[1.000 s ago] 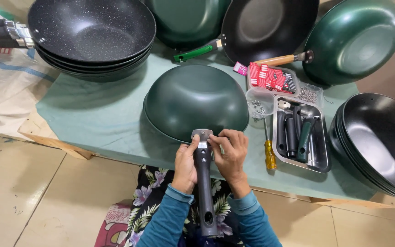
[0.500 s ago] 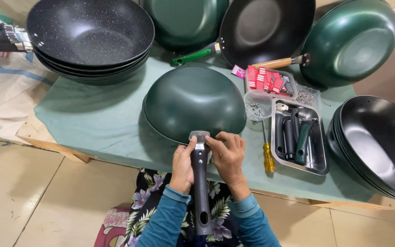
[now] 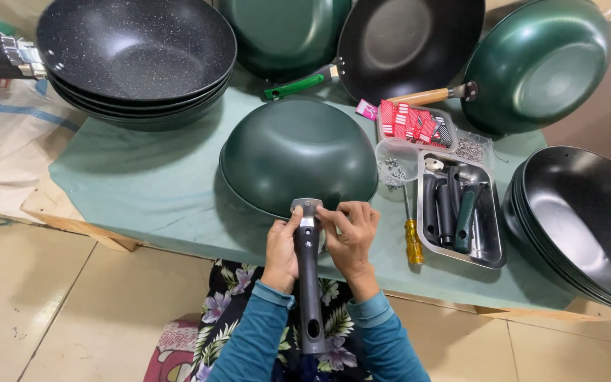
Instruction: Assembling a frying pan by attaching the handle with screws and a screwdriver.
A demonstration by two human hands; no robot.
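Green wok (image 3: pixel 298 155) sits upside down near the front edge of the surface (image 3: pixel 143 184), probably so its handle bracket faces the person. Black handle (image 3: pixel 308 283) lies with its long axis running straight back from the wok rim, past the edge toward the lap. Left hand (image 3: pixel 281 249) grips the handle's top; right hand (image 3: pixel 351 237) fingers pinch at the metal joint. Screwdriver (image 3: pixel 413 237) lies just beside it.

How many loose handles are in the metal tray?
3 visible: two black handles lying side by side on the left of the metal tray, and one green handle to their right. More may be hidden beneath them.
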